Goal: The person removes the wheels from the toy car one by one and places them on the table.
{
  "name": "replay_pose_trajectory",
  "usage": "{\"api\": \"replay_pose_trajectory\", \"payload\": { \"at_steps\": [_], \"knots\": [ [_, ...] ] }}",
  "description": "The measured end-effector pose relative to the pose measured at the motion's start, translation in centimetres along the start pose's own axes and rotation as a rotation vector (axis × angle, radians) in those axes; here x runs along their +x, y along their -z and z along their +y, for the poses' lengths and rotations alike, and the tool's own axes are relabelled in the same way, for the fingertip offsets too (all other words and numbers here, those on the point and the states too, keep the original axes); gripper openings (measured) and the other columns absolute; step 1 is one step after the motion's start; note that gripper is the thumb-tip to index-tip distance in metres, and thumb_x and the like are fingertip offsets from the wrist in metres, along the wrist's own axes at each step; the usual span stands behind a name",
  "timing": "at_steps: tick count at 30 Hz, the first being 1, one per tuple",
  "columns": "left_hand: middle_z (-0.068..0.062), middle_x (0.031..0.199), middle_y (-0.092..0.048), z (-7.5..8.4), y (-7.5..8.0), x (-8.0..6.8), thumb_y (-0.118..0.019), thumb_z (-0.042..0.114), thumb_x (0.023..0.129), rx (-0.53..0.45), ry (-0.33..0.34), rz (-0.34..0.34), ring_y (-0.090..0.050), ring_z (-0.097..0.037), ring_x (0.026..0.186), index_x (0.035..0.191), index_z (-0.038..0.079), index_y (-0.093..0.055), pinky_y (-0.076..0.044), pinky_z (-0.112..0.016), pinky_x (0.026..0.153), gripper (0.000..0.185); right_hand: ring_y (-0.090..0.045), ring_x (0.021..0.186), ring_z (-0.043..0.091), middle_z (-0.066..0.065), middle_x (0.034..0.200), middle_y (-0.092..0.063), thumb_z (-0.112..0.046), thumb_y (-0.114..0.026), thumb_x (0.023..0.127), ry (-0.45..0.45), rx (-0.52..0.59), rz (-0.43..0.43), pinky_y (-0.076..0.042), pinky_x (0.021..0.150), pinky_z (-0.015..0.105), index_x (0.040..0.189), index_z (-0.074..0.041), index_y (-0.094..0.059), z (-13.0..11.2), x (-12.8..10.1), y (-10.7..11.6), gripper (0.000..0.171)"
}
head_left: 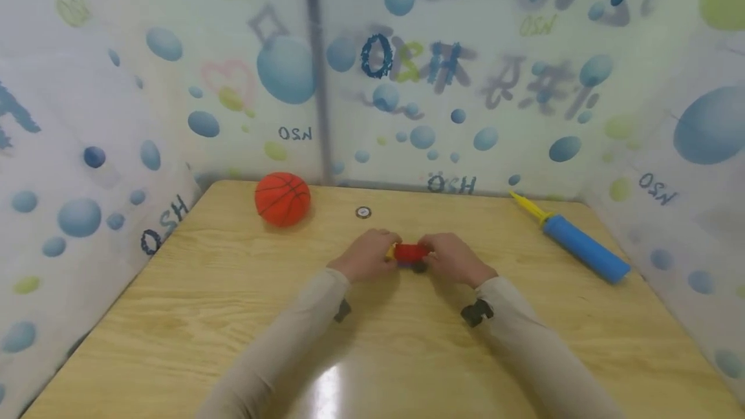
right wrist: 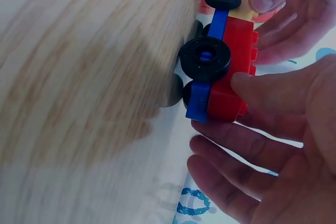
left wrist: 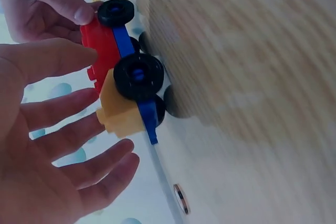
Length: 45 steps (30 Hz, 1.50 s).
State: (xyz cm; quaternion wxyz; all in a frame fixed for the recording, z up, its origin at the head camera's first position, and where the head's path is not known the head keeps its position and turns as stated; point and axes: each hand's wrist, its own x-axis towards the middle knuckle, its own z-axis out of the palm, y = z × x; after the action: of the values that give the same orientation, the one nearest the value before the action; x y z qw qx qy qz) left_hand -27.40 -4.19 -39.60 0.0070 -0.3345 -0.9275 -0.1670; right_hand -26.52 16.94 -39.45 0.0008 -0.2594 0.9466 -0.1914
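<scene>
A small toy car stands with its black wheels (left wrist: 138,75) on the table, near the middle in the head view. It has a blue base (right wrist: 218,51), a red studded block (head_left: 410,253) and a yellow block (left wrist: 122,109) on top. My left hand (head_left: 368,256) holds the yellow end, its thumb on one side and fingers spread round the other. At the red end, my right hand (head_left: 456,258) pinches the block; its thumb (right wrist: 262,90) presses the near side. In the head view the fingers partly cover both ends of the car.
Behind the hands lies a small round disc (head_left: 363,212) on the wooden table (head_left: 244,315). A red basketball (head_left: 282,199) sits at the back left. At the right lies a blue hand pump (head_left: 584,247) with a yellow nozzle. Printed walls surround the table's back and sides.
</scene>
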Motion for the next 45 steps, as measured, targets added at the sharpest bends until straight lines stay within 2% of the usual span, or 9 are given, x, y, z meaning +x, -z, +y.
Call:
{"api": "replay_pose_trajectory", "payload": {
  "at_steps": [6, 10, 14, 21, 26, 29, 34, 39, 45],
  "knots": [
    [-0.016, 0.114, -0.072, -0.1, 0.1, 0.5, -0.077, 0.015, 0.087, -0.020, -0.066, 0.027, -0.069, -0.030, 0.105, 0.125, 0.000, -0.061, -0.056, -0.040, 0.097, 0.044, -0.071, 0.097, 0.028, 0.012, 0.100, -0.076, -0.006, -0.066, 0.092, 0.058, 0.004, -0.014, -0.057, 0.090, 0.045, 0.106, 0.000, -0.071, -0.6, 0.4, 0.5, 0.015],
    [-0.014, 0.113, -0.073, 0.2, 0.0, 0.7, -0.077, 0.017, 0.089, -0.051, -0.068, 0.010, -0.070, -0.027, 0.103, 0.127, 0.002, -0.059, -0.057, -0.038, 0.095, 0.045, -0.070, 0.101, 0.027, 0.011, 0.105, -0.074, -0.007, -0.063, 0.095, 0.102, 0.032, -0.019, -0.056, 0.092, 0.046, 0.111, -0.002, -0.070, -1.0, 0.3, 1.2, 0.018],
    [-0.009, 0.107, -0.074, 0.3, 0.6, 0.3, -0.078, 0.017, 0.088, -0.141, -0.005, -0.005, -0.070, -0.019, 0.093, 0.132, 0.006, -0.057, -0.058, -0.033, 0.088, 0.050, -0.069, 0.107, 0.028, 0.012, 0.113, -0.073, -0.009, -0.061, 0.098, 0.124, 0.082, -0.004, -0.055, 0.095, 0.047, 0.121, -0.002, -0.066, -1.3, 0.4, 1.5, 0.024],
    [-0.008, 0.103, -0.073, -0.3, 1.2, -0.3, -0.076, 0.020, 0.089, -0.324, 0.101, 0.002, -0.066, -0.012, 0.079, 0.134, 0.010, -0.055, -0.056, -0.024, 0.070, 0.051, -0.070, 0.109, 0.026, 0.012, 0.119, -0.072, -0.018, -0.061, 0.100, -0.001, 0.263, 0.092, -0.060, 0.088, 0.043, 0.136, -0.005, -0.057, -1.1, 0.2, 0.9, 0.038],
    [-0.009, 0.104, -0.072, -0.6, 1.0, -0.5, -0.075, 0.022, 0.090, -0.413, 0.163, 0.004, -0.067, -0.013, 0.075, 0.135, 0.011, -0.053, -0.057, -0.025, 0.067, 0.052, -0.070, 0.108, 0.028, 0.012, 0.118, -0.073, -0.019, -0.062, 0.099, -0.014, 0.328, 0.150, -0.060, 0.084, 0.042, 0.136, -0.008, -0.057, -0.7, -0.3, 0.5, 0.038],
    [-0.010, 0.106, -0.071, -0.7, 0.9, -0.7, -0.074, 0.024, 0.091, -0.464, 0.180, -0.003, -0.068, -0.014, 0.078, 0.138, 0.011, -0.051, -0.058, -0.026, 0.066, 0.054, -0.070, 0.108, 0.029, 0.013, 0.117, -0.073, -0.018, -0.062, 0.099, -0.017, 0.353, 0.168, -0.060, 0.082, 0.040, 0.135, -0.008, -0.058, -0.6, -0.6, 0.3, 0.037],
    [-0.013, 0.110, -0.070, -1.1, 1.1, -0.9, -0.072, 0.019, 0.092, -0.517, 0.143, 0.049, -0.069, -0.017, 0.085, 0.143, 0.012, -0.047, -0.059, -0.026, 0.065, 0.057, -0.070, 0.106, 0.028, 0.013, 0.115, -0.073, -0.019, -0.062, 0.099, 0.000, 0.361, 0.216, -0.059, 0.079, 0.038, 0.133, -0.010, -0.060, -0.6, -0.7, 0.3, 0.036],
    [-0.011, 0.109, -0.071, -1.5, 1.4, -1.2, -0.071, 0.017, 0.094, -0.507, 0.083, 0.094, -0.070, -0.018, 0.084, 0.146, 0.021, -0.046, -0.059, -0.026, 0.067, 0.058, -0.071, 0.101, 0.027, 0.012, 0.109, -0.074, -0.016, -0.064, 0.098, 0.013, 0.408, 0.247, -0.060, 0.078, 0.038, 0.131, -0.010, -0.062, -1.0, -0.6, 0.4, 0.033],
    [-0.010, 0.110, -0.071, -1.5, 1.4, -1.3, -0.072, 0.018, 0.093, -0.530, 0.096, 0.107, -0.071, -0.020, 0.091, 0.144, 0.022, -0.049, -0.060, -0.029, 0.074, 0.056, -0.071, 0.099, 0.027, 0.013, 0.108, -0.075, -0.013, -0.066, 0.096, 0.030, 0.487, 0.271, -0.060, 0.077, 0.034, 0.126, -0.011, -0.066, -1.6, -0.4, 0.2, 0.030]
  ]
}}
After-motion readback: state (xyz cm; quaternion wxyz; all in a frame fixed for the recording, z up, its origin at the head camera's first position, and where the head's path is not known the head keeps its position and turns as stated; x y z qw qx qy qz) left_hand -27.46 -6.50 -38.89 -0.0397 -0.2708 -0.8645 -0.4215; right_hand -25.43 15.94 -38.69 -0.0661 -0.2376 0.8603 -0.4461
